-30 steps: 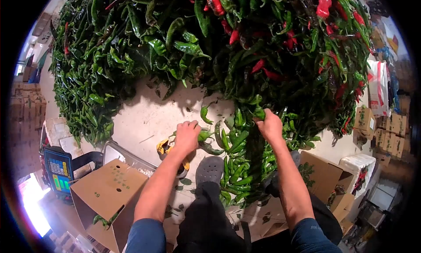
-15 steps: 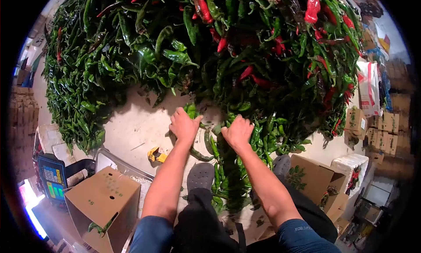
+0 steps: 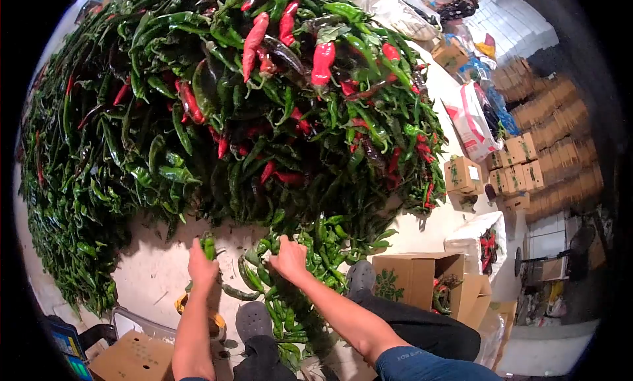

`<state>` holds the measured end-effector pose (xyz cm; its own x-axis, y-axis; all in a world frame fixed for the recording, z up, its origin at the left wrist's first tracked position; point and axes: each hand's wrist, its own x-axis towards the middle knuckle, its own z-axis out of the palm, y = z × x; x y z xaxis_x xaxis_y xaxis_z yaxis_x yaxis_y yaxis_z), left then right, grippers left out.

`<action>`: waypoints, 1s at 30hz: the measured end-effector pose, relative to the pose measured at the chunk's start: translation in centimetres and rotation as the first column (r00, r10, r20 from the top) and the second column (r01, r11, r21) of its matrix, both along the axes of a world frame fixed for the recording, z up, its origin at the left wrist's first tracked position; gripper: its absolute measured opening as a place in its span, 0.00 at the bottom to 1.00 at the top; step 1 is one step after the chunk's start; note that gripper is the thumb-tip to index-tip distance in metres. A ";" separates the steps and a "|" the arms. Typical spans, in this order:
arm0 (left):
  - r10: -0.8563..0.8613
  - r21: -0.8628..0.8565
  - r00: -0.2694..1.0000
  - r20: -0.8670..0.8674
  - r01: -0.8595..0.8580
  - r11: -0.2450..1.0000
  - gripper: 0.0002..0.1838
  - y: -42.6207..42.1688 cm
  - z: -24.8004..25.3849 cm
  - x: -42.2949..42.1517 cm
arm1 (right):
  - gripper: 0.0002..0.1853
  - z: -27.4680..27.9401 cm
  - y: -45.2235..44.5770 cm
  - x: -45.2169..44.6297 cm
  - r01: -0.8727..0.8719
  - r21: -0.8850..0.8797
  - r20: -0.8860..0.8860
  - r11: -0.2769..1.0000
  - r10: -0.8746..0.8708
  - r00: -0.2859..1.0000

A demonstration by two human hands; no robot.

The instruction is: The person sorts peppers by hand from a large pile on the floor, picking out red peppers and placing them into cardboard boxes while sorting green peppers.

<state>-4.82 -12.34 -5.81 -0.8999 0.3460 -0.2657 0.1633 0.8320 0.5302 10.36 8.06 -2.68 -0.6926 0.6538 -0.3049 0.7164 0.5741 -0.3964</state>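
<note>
A large heap of green chili peppers (image 3: 99, 137) with some red ones fills the far side of the floor. My left hand (image 3: 203, 265) is closed around green peppers (image 3: 209, 246), whose ends stick out beyond the thumb and fingers. Above the spread of loose green peppers (image 3: 326, 246) at the heap's near edge, my right hand (image 3: 290, 258) is closed with the fingers curled under. What it grips, if anything, is hidden. Several more loose peppers (image 3: 283, 318) lie between my shoes, and one long pepper (image 3: 241, 293) rests on the floor between my hands.
An open cardboard box (image 3: 409, 279) and a white foam box (image 3: 471, 239) with red peppers stand at right. At lower left are another carton (image 3: 132, 356) and a blue scale display (image 3: 66, 345). A yellow object (image 3: 216, 321) lies by my left forearm. Stacked cartons (image 3: 557, 143) line the far right.
The camera view has swung to the right and upward, so heap and hands appear farther left and lower. My left hand still holds green peppers; my right hand stays closed over the loose ones.
</note>
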 end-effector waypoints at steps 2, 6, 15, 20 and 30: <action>0.161 0.198 0.987 0.022 -0.163 0.967 0.40 -0.8 -1.7 -0.6 | 0.21 -0.7 -0.1 1.8 -0.061 0.002 0.011 0.998 0.061 0.998; 0.351 0.527 0.719 0.600 -0.685 0.502 0.31 -2.3 4.6 -1.2 | 0.26 0.1 -0.5 1.8 -0.118 0.069 0.030 0.991 0.116 0.993; 0.437 0.105 0.865 0.245 -0.472 0.876 0.26 -2.8 2.7 3.6 | 0.19 2.9 2.7 5.4 0.010 -0.558 0.002 0.830 -0.011 1.000; 0.097 -0.055 0.995 0.001 -0.097 0.994 0.26 -3.6 -0.5 5.2 | 0.27 0.2 -1.5 7.2 -0.236 -0.130 -0.062 0.963 0.230 0.971; 0.348 0.158 0.722 0.598 -0.532 0.832 0.28 -4.4 -0.7 9.1 | 0.29 -1.9 -4.2 6.1 -0.082 -0.278 0.154 0.957 0.129 0.980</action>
